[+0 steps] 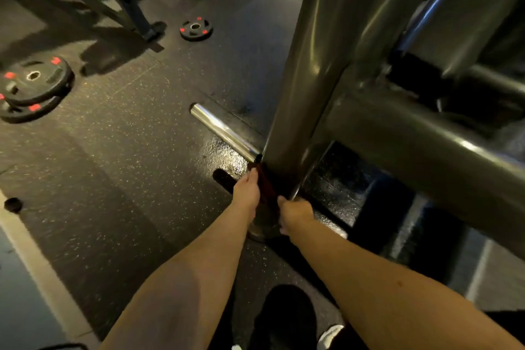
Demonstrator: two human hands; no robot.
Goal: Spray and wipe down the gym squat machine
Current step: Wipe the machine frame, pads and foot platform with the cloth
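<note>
- Two bare hands meet at the foot of the squat machine's upright post (301, 79); from the head view I look down along both forearms.
- Left hand (246, 190): fingers curled round a dark red cloth (265, 183), grasping it against the post's left face.
- Right hand (295, 212): thumb at the cloth's lower end, fingers bent down out of sight. I cannot tell whether it grasps the cloth.
- Cloth: a narrow strip touching the post, running from just below the chrome weight peg (224, 131) down between the hands.
- Speckled rubber floor (127, 150): it glistens just beside the post's base.
- Two stacked black weight plates (34, 82) with red marks lie well apart at left; a smaller plate (196, 28) lies farther off.
- Black shoe (284, 318): at the bottom edge, between the forearms.
</note>
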